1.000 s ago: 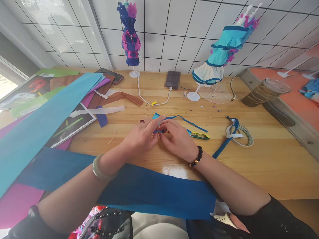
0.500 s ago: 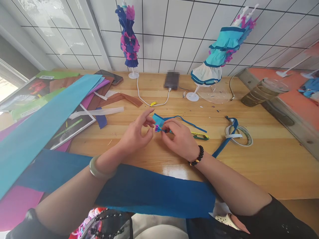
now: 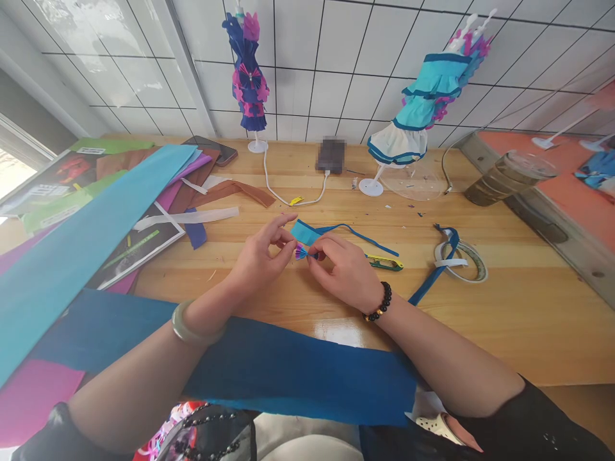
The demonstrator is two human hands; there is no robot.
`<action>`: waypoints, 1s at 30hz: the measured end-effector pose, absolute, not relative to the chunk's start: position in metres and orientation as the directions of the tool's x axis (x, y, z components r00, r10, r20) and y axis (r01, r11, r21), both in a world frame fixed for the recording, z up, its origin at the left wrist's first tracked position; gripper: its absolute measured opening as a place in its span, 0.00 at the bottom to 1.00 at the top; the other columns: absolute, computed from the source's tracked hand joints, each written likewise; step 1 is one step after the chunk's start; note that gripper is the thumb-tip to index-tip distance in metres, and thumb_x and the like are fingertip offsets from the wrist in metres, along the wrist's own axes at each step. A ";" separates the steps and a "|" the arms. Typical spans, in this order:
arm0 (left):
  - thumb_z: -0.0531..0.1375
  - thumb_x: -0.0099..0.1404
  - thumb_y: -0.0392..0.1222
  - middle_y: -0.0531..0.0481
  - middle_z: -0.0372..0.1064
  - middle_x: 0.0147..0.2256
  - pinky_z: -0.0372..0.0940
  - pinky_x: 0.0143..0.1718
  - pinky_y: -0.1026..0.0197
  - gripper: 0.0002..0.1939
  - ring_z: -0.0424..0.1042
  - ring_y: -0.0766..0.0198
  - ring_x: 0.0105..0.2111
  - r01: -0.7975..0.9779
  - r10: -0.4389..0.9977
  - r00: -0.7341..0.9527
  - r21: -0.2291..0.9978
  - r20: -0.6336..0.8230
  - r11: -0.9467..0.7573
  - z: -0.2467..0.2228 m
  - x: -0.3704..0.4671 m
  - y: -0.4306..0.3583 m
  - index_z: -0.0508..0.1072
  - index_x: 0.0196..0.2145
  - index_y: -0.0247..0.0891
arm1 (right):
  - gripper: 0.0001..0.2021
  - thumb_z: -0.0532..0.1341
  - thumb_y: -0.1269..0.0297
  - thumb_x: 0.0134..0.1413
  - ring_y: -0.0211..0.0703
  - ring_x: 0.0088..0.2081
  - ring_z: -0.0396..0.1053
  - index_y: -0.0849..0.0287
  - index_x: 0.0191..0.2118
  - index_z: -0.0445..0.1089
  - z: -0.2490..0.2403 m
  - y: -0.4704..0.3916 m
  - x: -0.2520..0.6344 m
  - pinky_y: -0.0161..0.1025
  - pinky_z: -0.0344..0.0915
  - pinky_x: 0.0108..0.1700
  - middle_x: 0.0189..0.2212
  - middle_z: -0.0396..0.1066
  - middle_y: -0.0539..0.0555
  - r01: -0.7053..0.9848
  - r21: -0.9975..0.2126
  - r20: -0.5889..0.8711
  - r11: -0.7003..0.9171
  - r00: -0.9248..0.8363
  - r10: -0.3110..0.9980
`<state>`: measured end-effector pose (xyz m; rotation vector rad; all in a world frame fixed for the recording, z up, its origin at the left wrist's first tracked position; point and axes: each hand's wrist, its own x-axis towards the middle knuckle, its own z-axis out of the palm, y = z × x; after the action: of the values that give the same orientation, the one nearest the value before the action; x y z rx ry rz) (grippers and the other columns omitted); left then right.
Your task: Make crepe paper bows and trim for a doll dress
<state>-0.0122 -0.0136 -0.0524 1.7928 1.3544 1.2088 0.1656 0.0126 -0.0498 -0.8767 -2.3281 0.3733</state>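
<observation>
Between my hands is a small pleated bow (image 3: 301, 251) in purple, pink and blue. My right hand (image 3: 343, 266) pinches its right side between thumb and fingertips. The left hand (image 3: 266, 256) has thumb and index finger brought together at the bow's left edge. Just behind the fingers lies a light blue paper piece (image 3: 304, 232) with a dark blue edge, and a thin blue strip (image 3: 358, 234) curves off to the right. A yellow-green cutter (image 3: 385, 262) rests beside my right hand.
Tape rolls (image 3: 464, 261) with a blue strip lie right. Long blue paper (image 3: 298, 368) crosses the front edge; coloured sheets (image 3: 96, 224) pile up left. Two dressed doll stands (image 3: 250, 83) (image 3: 418, 109), a dark blurred box (image 3: 330, 155) with cable and a brown cup (image 3: 504, 179) stand behind.
The left thumb and index finger have closed together at the bow's left edge; they were apart before. The bow has shifted slightly left with my right hand.
</observation>
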 end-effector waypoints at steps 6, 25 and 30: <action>0.54 0.59 0.34 0.52 0.69 0.28 0.63 0.40 0.61 0.23 0.69 0.67 0.31 0.437 0.946 0.080 0.842 0.315 -0.317 -0.050 -0.011 -0.014 0.60 0.53 0.38 | 0.04 0.54 0.71 0.52 0.41 0.32 0.64 0.60 0.33 0.65 -0.050 0.012 0.166 0.38 0.61 0.36 0.30 0.67 0.54 0.496 -0.449 0.434 0.743 -0.606 0.667; 0.56 0.57 0.35 0.52 0.68 0.29 0.64 0.39 0.60 0.24 0.68 0.67 0.31 0.365 0.954 0.082 0.882 0.287 -0.297 -0.055 -0.013 -0.012 0.62 0.52 0.38 | 0.04 0.53 0.71 0.52 0.41 0.33 0.64 0.59 0.32 0.65 -0.048 0.011 0.165 0.38 0.61 0.36 0.31 0.67 0.54 0.478 -0.460 0.429 0.748 -0.618 0.658; 0.57 0.56 0.35 0.52 0.68 0.28 0.64 0.40 0.60 0.24 0.68 0.66 0.31 0.350 0.955 0.083 0.888 0.286 -0.297 -0.056 -0.013 -0.011 0.62 0.52 0.39 | 0.05 0.54 0.72 0.52 0.42 0.33 0.64 0.58 0.33 0.65 -0.048 0.011 0.165 0.38 0.61 0.36 0.31 0.67 0.55 0.481 -0.456 0.425 0.749 -0.622 0.658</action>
<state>-0.0130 -0.0108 -0.0558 1.7271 1.2961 1.2108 0.1653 0.0112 -0.0481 -0.8535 -2.3640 0.4013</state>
